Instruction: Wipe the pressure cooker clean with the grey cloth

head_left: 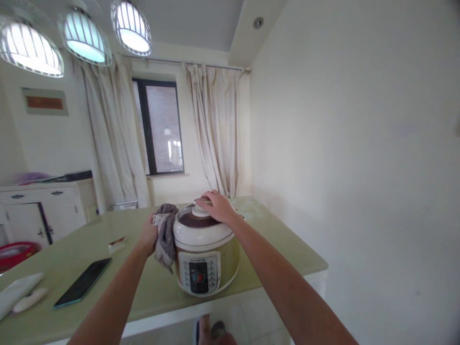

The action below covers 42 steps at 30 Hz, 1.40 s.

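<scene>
A cream and yellow electric cooker (206, 258) stands near the front edge of a pale green table (283, 239). Its control panel faces me. My right hand (215, 205) rests on top of the lid, fingers curled over the lid knob. My left hand (150, 235) is closed on a grey cloth (166, 235) and presses it against the cooker's left side. The cloth hangs down beside the pot.
A dark phone (83, 281) lies on the table at the left, with a white item (19, 292) near the left edge and a small packet (117, 244) further back. A white cabinet (46, 211) and a curtained window (160, 127) stand behind. A bare wall runs along the right.
</scene>
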{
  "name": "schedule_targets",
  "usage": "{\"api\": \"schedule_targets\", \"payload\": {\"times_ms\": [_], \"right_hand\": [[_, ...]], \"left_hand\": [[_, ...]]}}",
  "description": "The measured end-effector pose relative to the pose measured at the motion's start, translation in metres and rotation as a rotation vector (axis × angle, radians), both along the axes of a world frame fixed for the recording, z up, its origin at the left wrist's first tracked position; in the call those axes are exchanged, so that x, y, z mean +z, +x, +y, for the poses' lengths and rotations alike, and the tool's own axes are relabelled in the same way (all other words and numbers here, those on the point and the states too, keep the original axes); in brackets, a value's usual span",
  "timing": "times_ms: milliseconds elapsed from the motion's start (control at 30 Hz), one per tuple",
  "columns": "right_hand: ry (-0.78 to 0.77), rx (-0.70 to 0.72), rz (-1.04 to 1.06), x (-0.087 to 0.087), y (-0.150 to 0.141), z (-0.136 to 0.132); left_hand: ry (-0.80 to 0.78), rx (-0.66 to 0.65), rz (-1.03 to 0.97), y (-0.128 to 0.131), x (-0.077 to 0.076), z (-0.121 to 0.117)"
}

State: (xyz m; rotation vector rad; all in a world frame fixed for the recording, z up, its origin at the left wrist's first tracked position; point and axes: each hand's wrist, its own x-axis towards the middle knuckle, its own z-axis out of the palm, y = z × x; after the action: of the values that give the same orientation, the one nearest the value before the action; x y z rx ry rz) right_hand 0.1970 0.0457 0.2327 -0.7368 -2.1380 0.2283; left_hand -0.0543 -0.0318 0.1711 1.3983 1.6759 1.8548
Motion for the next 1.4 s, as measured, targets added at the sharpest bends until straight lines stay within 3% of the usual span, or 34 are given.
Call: {"api": "schedule_targets", "payload": {"times_ms": [167, 300, 400, 533, 633, 733, 800, 867, 933, 1033, 1200, 1300, 1400], "right_hand": [[0.0, -0.056, -0.088, 0.003, -0.003, -0.007], [0.008, -0.059, -0.097, 0.004, -0.005, -0.01], [0.021, -0.058, -0.092, 0.002, -0.005, -0.007], [-0.034, -0.001, -0.042, -0.001, -0.005, 0.005], [-0.119, 0.089, 0.03, -0.003, -0.005, 0.015], [-0.152, 0.143, 0.074, -0.004, -0.003, 0.016], [-0.153, 0.152, 0.081, -0.003, -0.002, 0.014], [-0.156, 0.155, 0.087, -0.003, -0.001, 0.013], [-0.166, 0.166, 0.092, -0.002, 0.001, 0.013], [-0.2, 0.171, 0.121, -0.001, 0.003, 0.017], [-0.289, 0.185, 0.231, -0.002, 0.006, 0.023], [-0.258, 0.134, 0.191, -0.002, 0.007, 0.02], [-0.209, 0.086, 0.136, -0.002, 0.008, 0.015]], "left_hand": [[0.091, 0.061, -0.131, 0.022, -0.055, -0.037], [0.06, 0.109, -0.155, 0.046, -0.095, -0.06], [0.034, 0.221, -0.053, 0.072, -0.112, -0.075], [0.222, 0.325, 0.361, 0.119, -0.117, -0.085], [0.252, 0.18, 0.827, 0.15, -0.109, -0.084], [0.237, -0.098, 1.232, 0.16, -0.088, -0.081], [0.29, -0.21, 1.382, 0.154, -0.069, -0.079], [0.387, -0.218, 1.423, 0.14, -0.052, -0.077], [0.501, -0.147, 1.345, 0.124, -0.037, -0.073], [0.533, -0.012, 1.007, 0.106, -0.021, -0.067], [0.253, 0.036, 0.434, 0.071, 0.011, -0.041], [0.069, 0.004, 0.285, 0.028, 0.026, -0.005], [-0.027, -0.047, 0.229, -0.011, 0.031, 0.029]]}}
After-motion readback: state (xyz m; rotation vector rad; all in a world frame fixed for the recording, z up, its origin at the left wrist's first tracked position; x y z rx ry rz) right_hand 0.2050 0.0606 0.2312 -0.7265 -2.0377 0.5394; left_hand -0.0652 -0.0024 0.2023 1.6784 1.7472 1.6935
